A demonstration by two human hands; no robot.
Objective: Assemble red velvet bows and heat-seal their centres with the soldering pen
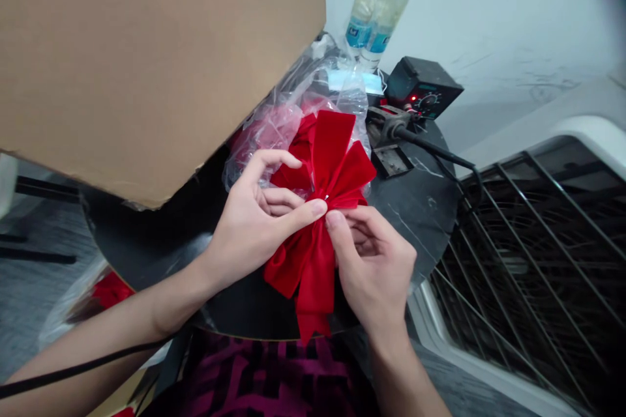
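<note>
Between my hands, over the round black table (411,208), is a red velvet ribbon bow (337,150) with loops above and tails hanging down. My left hand (267,208) pinches its middle between thumb and curled fingers, with the index finger arched away from the cloth. From the right, my right hand (374,254) grips the bow close by, thumb against the knot. A tiny shiny bit (327,197) shows at the centre, too small to name. Behind the bow lies a clear plastic bag (267,127) with more red material inside.
A large cardboard box (161,65) covers the left back. Two bottles (376,6), a blue face mask (357,81) and a soldering station (423,88) with its iron holder (391,124) stand at the back. To the right is a white-framed wire grille (518,260).
</note>
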